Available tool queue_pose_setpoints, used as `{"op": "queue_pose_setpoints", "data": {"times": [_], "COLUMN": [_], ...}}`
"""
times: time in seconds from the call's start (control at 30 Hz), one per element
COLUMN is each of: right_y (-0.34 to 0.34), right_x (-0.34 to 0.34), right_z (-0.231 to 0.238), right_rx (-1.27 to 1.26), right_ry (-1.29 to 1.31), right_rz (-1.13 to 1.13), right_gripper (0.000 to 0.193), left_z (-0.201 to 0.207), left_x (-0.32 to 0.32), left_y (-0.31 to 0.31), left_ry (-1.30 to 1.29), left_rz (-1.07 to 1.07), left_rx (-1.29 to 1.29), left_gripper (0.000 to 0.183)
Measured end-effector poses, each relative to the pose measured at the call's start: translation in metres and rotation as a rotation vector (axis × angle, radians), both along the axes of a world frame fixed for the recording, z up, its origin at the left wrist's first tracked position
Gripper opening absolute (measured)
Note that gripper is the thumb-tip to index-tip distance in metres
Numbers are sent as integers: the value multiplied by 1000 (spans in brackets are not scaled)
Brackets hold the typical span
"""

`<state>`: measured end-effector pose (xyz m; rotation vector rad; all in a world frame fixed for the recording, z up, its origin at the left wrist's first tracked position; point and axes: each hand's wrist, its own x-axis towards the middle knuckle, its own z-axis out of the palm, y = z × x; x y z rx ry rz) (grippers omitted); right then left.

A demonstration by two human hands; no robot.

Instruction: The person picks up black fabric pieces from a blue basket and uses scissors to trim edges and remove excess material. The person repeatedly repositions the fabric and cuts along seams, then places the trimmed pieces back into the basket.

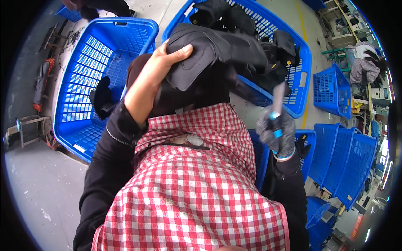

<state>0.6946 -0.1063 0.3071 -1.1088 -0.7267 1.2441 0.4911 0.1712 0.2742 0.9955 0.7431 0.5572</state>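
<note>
My bare left hand [157, 67] grips the edge of a black boot upper [197, 46], thumb on top and the other fingers hidden behind it. The upper lies sideways above my lap, its narrower end blurred and pointing right. In a grey knitted glove, my right hand [276, 131] is closed around a knife-like tool [277, 102]. Its pale flat blade points up and is smeared by motion; a light blue band shows at the grip. A gap separates the blade from the upper.
A blue basket [303, 79] with several black uppers stands ahead. Another blue basket [69, 121], at left, holds one black piece [102, 98]. Blue crates [343, 157] line the right side. A metal stool [31, 129] is far left. Someone's dark-clothed legs [104, 6] show at top left.
</note>
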Motion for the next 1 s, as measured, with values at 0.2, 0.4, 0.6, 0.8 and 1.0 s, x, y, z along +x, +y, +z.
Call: {"op": "queue_pose_setpoints", "data": {"times": [0.2,0.4,0.6,0.8,1.0], "right_y": [83,112,103,115,119], "right_x": [-38,-75,-72,-69,-77], "right_z": [-16,-31,-21,-19,-12], "right_rx": [111,104,119,170,176], "right_ry": [897,-727,-806,-837,-604], "right_rz": [-329,-476,-409,-435,-327], "right_gripper": [34,33,35,50,54], "left_z": [-2,-22,-31,-31,-26], "left_x": [-1,-26,-34,-44,-67], "left_y": [-69,-87,-99,-96,-93], "left_ry": [-311,-328,-354,-341,-354], "left_rz": [242,174,108,115,-43], "left_rx": [-116,-127,-118,-153,-307], "left_gripper": [46,33,31,31,40]}}
